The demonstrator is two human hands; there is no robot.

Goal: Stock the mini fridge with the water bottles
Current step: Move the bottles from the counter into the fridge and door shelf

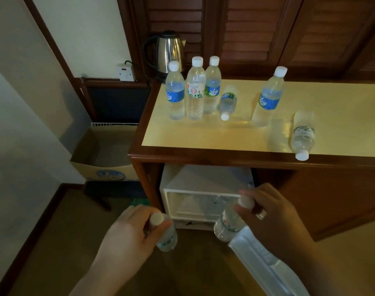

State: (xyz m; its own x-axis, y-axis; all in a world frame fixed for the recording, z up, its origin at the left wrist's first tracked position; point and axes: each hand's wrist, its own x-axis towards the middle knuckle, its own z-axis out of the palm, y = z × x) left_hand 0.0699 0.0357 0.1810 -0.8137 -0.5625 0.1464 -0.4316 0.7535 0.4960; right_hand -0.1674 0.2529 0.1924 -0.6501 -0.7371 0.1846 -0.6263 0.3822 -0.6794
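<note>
The left hand (126, 233) grips a small bottle (166, 238) by the neck, cap up, low in front of the cabinet. The right hand (274, 216) holds a second bottle (227, 224) the same way, just above the open fridge door (265, 265), which swings out toward the camera on the right. Both bottles hang just before the fridge (203, 189) mouth, not yet inside.

The fridge sits in the cabinet's lower bay. Its inside is dim, but there seem to be clear bottles already lying on a shelf there; how many is hard to tell.

On the cabinet top (257, 137) six bottles wait: three upright in a tight cluster (193, 90) at the left, one lying just beside them (227, 103), one upright further right (268, 97), and one lying near the front edge (302, 135). A kettle (167, 54) stands behind the cluster.

So the stocking looks under way: two in hand, six left above.
</note>
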